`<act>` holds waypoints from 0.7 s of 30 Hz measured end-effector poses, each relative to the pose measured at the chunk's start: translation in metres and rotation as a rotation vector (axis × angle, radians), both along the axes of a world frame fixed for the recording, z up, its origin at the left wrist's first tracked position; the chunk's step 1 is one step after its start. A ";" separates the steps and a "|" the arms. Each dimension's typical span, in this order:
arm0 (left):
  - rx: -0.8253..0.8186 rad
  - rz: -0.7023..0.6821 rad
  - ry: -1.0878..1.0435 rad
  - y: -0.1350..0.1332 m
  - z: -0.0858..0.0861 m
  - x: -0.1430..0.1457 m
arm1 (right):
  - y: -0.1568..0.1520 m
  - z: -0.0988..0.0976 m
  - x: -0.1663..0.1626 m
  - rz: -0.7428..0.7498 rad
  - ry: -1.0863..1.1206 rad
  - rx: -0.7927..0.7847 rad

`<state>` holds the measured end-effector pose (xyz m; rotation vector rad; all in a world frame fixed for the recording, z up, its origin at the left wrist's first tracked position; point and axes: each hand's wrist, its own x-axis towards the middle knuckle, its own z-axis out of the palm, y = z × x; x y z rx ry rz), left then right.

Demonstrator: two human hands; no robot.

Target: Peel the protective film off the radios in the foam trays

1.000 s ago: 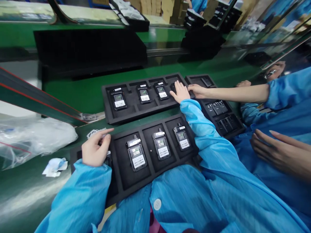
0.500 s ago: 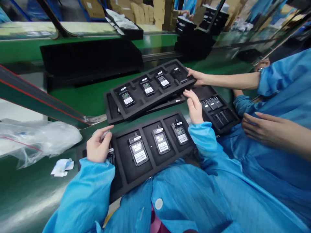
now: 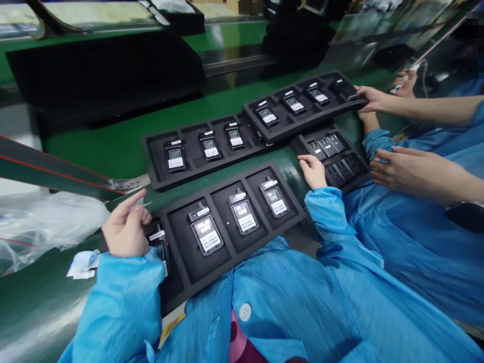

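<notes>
A black foam tray (image 3: 223,254) lies in front of me with handheld devices in its pockets, three (image 3: 204,234) (image 3: 243,215) (image 3: 275,199) in plain sight. My left hand (image 3: 124,233) hovers at the tray's left end over a fourth device (image 3: 159,243). Its index finger is out and the other fingers are curled on a small pale piece I cannot make out. My right hand (image 3: 313,172) rests loosely open at the tray's right corner, holding nothing.
A second tray (image 3: 185,174) holds three devices. A co-worker's hand (image 3: 372,98) holds a third device tray (image 3: 302,123) raised over a tray of dark parts (image 3: 335,154); their other hand (image 3: 401,169) hovers nearby. Plastic bag (image 3: 45,224) and paper scrap (image 3: 81,264) lie left.
The co-worker lifted the top tray off the far stack and carried it right. My right hand drew back from that tray to the near tray's right corner. My left hand shifted slightly left.
</notes>
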<state>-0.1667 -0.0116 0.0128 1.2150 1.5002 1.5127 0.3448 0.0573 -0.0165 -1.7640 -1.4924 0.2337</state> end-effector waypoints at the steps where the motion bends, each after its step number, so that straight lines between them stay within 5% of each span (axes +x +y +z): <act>1: 0.001 0.012 -0.018 0.001 0.000 -0.001 | 0.004 -0.001 -0.003 0.024 0.002 -0.032; 7: 0.007 0.088 -0.165 0.004 0.003 -0.009 | 0.030 -0.006 -0.017 0.084 0.000 -0.162; 11: -0.095 0.061 -0.173 -0.004 0.026 0.001 | 0.033 0.000 -0.010 0.065 -0.046 -0.166; 16: -0.219 -0.100 0.099 -0.012 0.066 0.034 | 0.026 0.018 0.042 -0.104 -0.145 -0.101; 21: -0.175 -0.443 0.558 -0.006 0.091 0.070 | 0.047 0.019 0.093 -0.145 -0.239 -0.189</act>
